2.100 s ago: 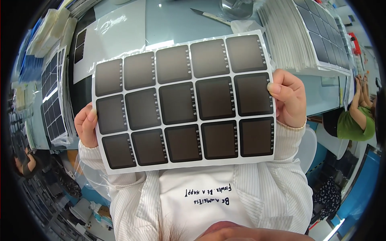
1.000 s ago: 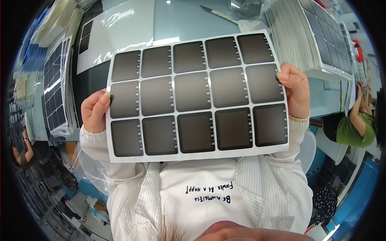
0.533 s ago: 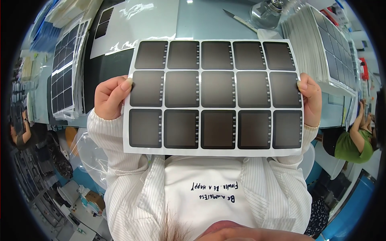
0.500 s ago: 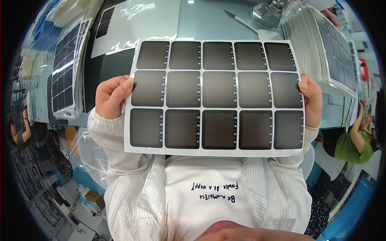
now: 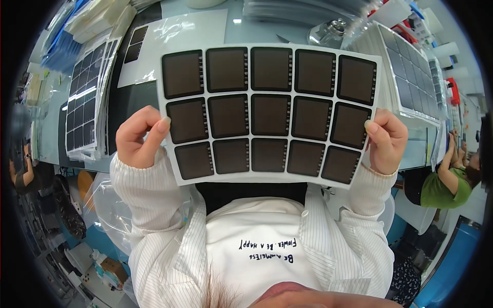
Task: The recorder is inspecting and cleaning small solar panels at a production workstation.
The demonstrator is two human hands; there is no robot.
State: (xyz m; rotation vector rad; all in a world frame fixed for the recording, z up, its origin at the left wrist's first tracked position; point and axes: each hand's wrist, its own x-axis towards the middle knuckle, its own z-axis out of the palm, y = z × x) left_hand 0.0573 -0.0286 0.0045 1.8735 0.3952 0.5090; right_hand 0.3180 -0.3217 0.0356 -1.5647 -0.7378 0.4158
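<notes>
A white sheet with rows of dark, rounded-corner square stickers is held up before me, over the near side of the table. Pinching its left edge between thumb and fingers is my left hand. My right hand grips the right edge the same way. The sheet bows slightly, and its squares look dark brown with a strip of small marks along each right side. Beyond it, a glass bottle with a metal top stands on the table; only the tip of a knife blade shows past the sheet.
Stacks of similar sheets stand at the left and right. A pale sheet with two dark squares lies behind on a black mat. Plastic bags lie at the back. Other people sit at far left and far right.
The sheet has tilted and bowed, its lower edge rising, and its squares went from shiny grey to dark brown. Both hands keep their hold; the knife is now mostly covered.
</notes>
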